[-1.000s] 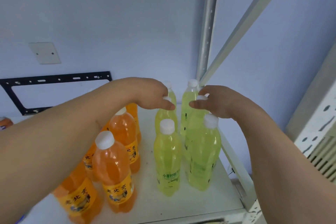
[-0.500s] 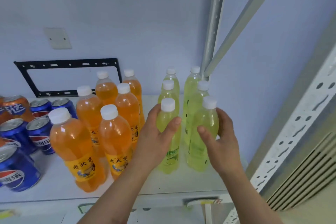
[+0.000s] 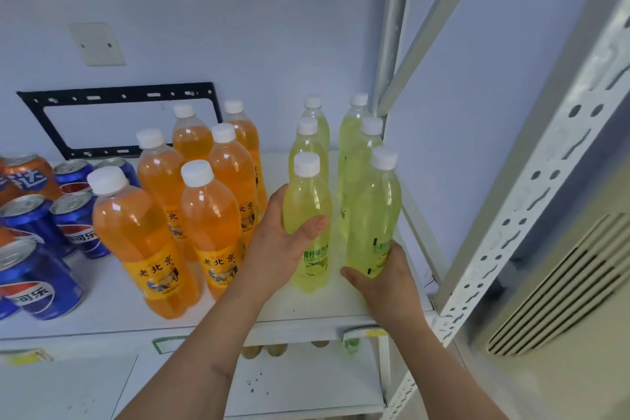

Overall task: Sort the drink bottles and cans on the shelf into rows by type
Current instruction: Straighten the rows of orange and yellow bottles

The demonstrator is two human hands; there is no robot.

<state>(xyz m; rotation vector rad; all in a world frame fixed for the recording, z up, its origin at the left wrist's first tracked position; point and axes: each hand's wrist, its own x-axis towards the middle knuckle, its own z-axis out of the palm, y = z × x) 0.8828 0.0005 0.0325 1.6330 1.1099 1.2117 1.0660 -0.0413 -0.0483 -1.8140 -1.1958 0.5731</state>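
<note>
On the white shelf [image 3: 102,320] stand two rows of green lime bottles at the right and two rows of orange soda bottles [image 3: 143,242] in the middle. My left hand [image 3: 276,249] wraps the front green bottle of the left row [image 3: 308,201]. My right hand [image 3: 385,280] grips the base of the front green bottle of the right row [image 3: 373,215]. Blue cola cans [image 3: 37,286] and an orange can [image 3: 29,177] crowd the left end.
The shelf's metal upright [image 3: 392,44] and diagonal brace [image 3: 439,17] stand right behind the green bottles. A perforated front post [image 3: 531,194] rises at the right, with a vented unit [image 3: 559,286] beyond it. A black bracket [image 3: 116,92] hangs on the wall.
My hands came back from the rear green bottles to the front pair and closed around them. My right hand has since slid lower on its bottle. The view shifted left, showing the cans.
</note>
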